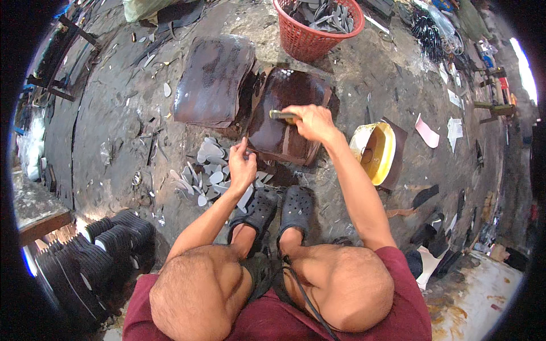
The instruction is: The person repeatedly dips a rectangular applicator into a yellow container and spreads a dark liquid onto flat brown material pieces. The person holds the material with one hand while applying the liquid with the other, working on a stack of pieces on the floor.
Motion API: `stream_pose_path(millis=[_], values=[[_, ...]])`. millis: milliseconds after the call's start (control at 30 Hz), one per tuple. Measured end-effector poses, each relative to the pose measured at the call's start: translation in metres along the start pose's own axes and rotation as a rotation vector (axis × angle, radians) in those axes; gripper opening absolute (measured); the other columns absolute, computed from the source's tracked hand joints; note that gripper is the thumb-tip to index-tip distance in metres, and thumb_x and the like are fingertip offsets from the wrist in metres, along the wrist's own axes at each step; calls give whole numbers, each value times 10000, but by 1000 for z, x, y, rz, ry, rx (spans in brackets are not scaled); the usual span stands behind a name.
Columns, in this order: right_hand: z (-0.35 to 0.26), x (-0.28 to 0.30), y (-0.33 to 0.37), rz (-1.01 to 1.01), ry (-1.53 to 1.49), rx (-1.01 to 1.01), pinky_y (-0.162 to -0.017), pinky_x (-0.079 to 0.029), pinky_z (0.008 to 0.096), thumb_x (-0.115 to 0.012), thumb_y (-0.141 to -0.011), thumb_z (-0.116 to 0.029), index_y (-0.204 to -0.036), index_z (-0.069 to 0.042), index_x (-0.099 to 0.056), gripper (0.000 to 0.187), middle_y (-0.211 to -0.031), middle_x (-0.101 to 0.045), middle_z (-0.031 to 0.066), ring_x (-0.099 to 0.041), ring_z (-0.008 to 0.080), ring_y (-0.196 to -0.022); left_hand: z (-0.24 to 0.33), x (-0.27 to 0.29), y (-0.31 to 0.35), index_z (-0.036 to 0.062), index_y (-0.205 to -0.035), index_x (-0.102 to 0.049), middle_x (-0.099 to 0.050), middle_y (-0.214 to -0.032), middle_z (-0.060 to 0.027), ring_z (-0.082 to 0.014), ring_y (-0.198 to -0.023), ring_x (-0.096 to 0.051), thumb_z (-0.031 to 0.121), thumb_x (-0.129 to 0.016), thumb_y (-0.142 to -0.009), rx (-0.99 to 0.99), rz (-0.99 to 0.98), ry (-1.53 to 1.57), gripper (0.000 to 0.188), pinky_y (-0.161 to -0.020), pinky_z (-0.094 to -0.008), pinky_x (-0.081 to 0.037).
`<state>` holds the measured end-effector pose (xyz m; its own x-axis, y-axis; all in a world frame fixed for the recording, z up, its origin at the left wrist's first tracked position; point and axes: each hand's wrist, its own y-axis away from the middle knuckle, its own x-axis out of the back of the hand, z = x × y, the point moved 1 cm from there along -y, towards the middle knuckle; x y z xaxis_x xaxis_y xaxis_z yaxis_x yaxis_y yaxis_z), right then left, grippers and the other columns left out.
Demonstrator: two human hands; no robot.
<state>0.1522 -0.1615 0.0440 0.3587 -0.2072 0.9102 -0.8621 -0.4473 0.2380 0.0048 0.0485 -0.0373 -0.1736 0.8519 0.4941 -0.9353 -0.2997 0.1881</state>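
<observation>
My right hand [314,122] is wrapped round a short brush [284,115], its tip low over a stack of dark brown sheets [267,133]. The top sheet looks wet and shiny in places. By the near left edge of that stack is my left hand [243,165], its index finger stretched forward and the other fingers partly curled; nothing shows in it. A second stack of brown sheets [213,79] lies to the left. Grey cut-out pieces [213,176] are heaped beside my left wrist. To the right stands a yellow-rimmed tub [392,150] with amber liquid inside.
A red basket [310,45] of grey pieces stands at the far side. Black soles [85,261] are stacked at the lower left, beside a low bench [42,219]. My feet in dark clogs [296,207] are close to the near stack. Scraps [426,132] litter the floor.
</observation>
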Motion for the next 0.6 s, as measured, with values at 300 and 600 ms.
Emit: stream_pose_path(millis=[300, 600], values=[[-33, -46, 93, 288, 69, 261, -838, -588, 391, -598, -819, -65, -1200, -251, -713, 439, -1191, -713, 16, -677, 246, -1085, -1, 11, -16, -12, -1337, -631, -591, -1306, -175, -235, -1129, -598, 54, -649, -828, 238, -104, 192, 513, -994, -346, -468], [-15, -59, 128, 295, 125, 336, -891, -573, 403, -643, -818, -111, -1213, -270, -695, 429, -1269, -662, 13, -625, 242, -1173, 33, -3, -30, -12, -1268, -583, -649, -1222, -100, -176, -1067, -645, 57, -726, -901, 282, -258, 676, 400, -884, -298, -530]])
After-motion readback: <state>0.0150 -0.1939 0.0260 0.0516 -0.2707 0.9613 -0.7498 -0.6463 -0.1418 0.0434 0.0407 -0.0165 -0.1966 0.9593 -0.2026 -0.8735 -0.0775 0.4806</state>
